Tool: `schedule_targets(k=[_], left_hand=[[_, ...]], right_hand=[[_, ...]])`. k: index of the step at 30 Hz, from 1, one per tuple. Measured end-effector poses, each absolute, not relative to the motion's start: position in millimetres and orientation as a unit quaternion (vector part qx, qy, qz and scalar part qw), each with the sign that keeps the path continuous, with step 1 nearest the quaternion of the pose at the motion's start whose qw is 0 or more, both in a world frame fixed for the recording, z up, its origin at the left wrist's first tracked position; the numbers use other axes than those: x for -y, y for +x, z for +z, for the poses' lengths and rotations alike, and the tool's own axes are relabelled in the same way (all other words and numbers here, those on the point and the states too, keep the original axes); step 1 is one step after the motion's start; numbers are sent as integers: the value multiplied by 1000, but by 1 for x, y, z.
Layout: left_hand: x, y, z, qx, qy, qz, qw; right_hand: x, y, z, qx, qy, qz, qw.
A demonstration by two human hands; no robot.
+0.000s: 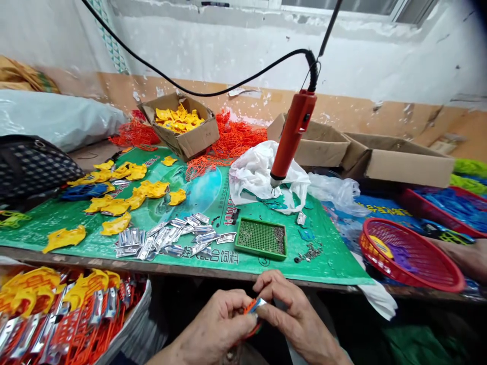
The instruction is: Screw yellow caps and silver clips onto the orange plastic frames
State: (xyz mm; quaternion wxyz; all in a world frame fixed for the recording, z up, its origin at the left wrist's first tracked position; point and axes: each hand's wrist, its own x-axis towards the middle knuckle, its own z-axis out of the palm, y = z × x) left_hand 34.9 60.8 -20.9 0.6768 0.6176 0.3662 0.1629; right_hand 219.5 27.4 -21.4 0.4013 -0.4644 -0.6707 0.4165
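Note:
My left hand point(215, 324) and my right hand point(289, 314) meet below the table's front edge, fingers pinched together on a small orange plastic piece with a silver metal strip point(254, 306). Part of the piece is hidden by my fingers. On the green mat point(213, 197) above them lie several silver metal strips point(171, 238) and a green screw tray point(261, 237). An orange electric screwdriver point(292, 136) hangs on its black cable over the table, tip down.
Yellow plastic pieces point(114, 203) lie scattered at left. At the back stand a cardboard box of yellow pieces point(181, 124), orange netting-like parts point(232, 139) and a white plastic bag point(262, 172). A red basket point(411, 256) sits right. Assembled pieces fill a bag point(64, 309) lower left.

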Motion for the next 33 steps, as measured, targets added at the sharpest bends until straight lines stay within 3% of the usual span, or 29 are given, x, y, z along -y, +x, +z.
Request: schedule_targets(k=[3,10,17,21,24,27,29,33], left_hand=[[-59,36,-20,-377,594,157,693],[-57,23,-4,-291,759,227,537],[-63,21,-6,-338,634,264,644],[-68,21,-11,-358,524,262,727],[-73,18,-10,-377,487,260,744],[-76,15,-7,-391,471,275,741],[-77,13,-5,-399,471,288,732],[-80,11,-7,-406,501,304,701]], right_hand=[[-27,219,-18,660,-455,428,416],[-28,212,-13,655,-418,422,467],[-43,210,-15,624,-477,424,451],[-74,249,3,564,-560,308,523],[-116,286,30,493,-611,156,599],[-168,310,54,487,-622,57,611],[-201,316,65,501,-583,96,632],[-241,306,74,519,-417,316,675]])
